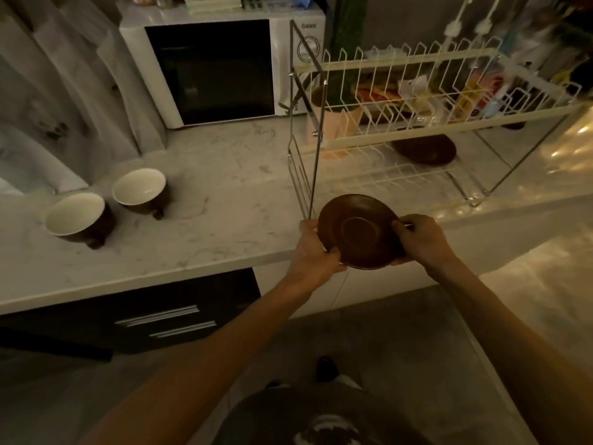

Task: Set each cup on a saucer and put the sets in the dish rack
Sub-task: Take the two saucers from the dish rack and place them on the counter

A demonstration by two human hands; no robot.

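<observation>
Both bare arms reach up from the bottom of the frame and meet at centre right, just past the front edge of the counter (205, 239). The left hand (316, 248) and right hand (420, 239) hold one brown saucer (361, 231) between them, each grip closed on its rim: left thumb over the lower left edge, right thumb on the right edge, fingers curled beneath. The saucer is tilted, its hollow face turned toward the camera, its raised centre ring showing. It hangs in front of the lower left corner of the rack (417, 123).

The only legible writing is "Galanz" on the microwave (221, 69) at upper centre, above its dial.

The two-tier wire rack stands at upper right, its long axis running left to right across the frame. A second brown saucer (425, 150) lies flat on its lower tier, toward the back. The upper tier holds nothing I can make out clearly; coloured packets show through its wires.

Two cups stand upright at the left on the counter, dark outside, cream inside, well apart from the rack: the near cup (77, 215) at far left, the far cup (139, 187) just beside it to the right. Each handle points toward the lower right.
</observation>
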